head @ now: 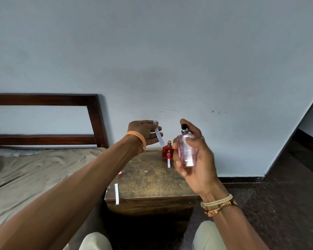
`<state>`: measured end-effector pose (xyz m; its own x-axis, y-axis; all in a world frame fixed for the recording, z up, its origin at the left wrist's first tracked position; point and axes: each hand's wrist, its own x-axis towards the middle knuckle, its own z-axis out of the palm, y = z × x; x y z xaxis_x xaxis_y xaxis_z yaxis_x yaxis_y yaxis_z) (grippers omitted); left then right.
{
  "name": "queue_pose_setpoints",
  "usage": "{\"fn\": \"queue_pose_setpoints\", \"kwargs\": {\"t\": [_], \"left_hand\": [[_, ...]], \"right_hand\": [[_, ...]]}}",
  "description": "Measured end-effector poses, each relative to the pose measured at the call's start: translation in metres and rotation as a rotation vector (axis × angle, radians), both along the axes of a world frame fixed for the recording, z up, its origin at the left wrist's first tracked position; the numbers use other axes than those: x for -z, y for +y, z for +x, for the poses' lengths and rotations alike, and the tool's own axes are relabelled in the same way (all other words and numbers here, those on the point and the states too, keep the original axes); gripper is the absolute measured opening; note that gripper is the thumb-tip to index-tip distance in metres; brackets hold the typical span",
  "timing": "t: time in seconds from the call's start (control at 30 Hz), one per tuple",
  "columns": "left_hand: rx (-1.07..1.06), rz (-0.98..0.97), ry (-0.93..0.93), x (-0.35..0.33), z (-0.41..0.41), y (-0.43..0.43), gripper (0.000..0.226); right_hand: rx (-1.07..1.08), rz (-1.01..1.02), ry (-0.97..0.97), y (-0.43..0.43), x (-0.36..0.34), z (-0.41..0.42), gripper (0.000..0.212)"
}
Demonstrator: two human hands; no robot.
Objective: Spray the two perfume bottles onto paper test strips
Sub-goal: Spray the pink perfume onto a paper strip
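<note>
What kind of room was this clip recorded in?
Most likely a bedroom: a bed with a rumpled sheet and dark wooden headboard stands beside a small wooden table against a plain wall.

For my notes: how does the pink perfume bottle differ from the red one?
The pink bottle is pale with a black sprayer; the red bottle is deep red with a reddish top. The right hand holds the pink bottle; the red bottle stands on the table. Both are roughly upright.
</note>
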<state>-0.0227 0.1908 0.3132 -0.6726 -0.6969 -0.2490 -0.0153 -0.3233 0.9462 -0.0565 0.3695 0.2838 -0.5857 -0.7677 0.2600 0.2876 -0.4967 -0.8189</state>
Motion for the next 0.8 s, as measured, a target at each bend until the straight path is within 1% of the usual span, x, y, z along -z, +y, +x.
{"fn": "queue_pose_setpoints", "kwargs": {"t": [0.07, 0.1, 0.13, 0.2, 0.33, 0.47, 0.57, 0.67, 0.73, 0.8], "left_hand": [[-0.009, -0.002, -0.006, 0.001, 0.000, -0.001, 0.017], [-0.014, -0.005, -0.009, 0.000, 0.000, -0.002, 0.017], [-0.016, -0.007, -0.013, 0.000, 0.000, -0.003, 0.018], [-0.017, -0.013, -0.018, -0.001, 0.001, -0.003, 0.017], [-0.009, -0.015, -0.017, -0.002, 0.001, -0.001, 0.015], [0.009, -0.022, -0.014, -0.001, 0.001, 0.000, 0.012], [0.018, -0.038, -0.018, -0.001, 0.001, 0.001, 0.013], [0.016, -0.055, -0.019, 0.000, 0.000, 0.002, 0.009], [0.012, -0.063, -0.022, 0.001, -0.001, 0.003, 0.008], [0.019, -0.082, -0.031, 0.002, -0.002, 0.004, 0.009]], "right_hand": [[0.346, 0.273, 0.368, -0.002, 0.004, 0.003, 0.038], [0.482, 0.356, 0.549, -0.003, 0.007, 0.004, 0.036], [0.568, 0.392, 0.690, -0.004, 0.010, 0.004, 0.036], [0.649, 0.418, 0.862, -0.007, 0.015, 0.004, 0.043], [0.725, 0.498, 1.010, -0.013, 0.021, 0.001, 0.054], [0.746, 0.555, 1.136, -0.019, 0.022, 0.002, 0.058], [0.768, 0.592, 1.237, -0.024, 0.023, 0.000, 0.058], [0.764, 0.697, 1.320, -0.033, 0.023, -0.002, 0.053], [0.743, 0.748, 1.334, -0.038, 0.025, -0.004, 0.051], [0.737, 0.743, 1.322, -0.039, 0.026, -0.005, 0.050]]}}
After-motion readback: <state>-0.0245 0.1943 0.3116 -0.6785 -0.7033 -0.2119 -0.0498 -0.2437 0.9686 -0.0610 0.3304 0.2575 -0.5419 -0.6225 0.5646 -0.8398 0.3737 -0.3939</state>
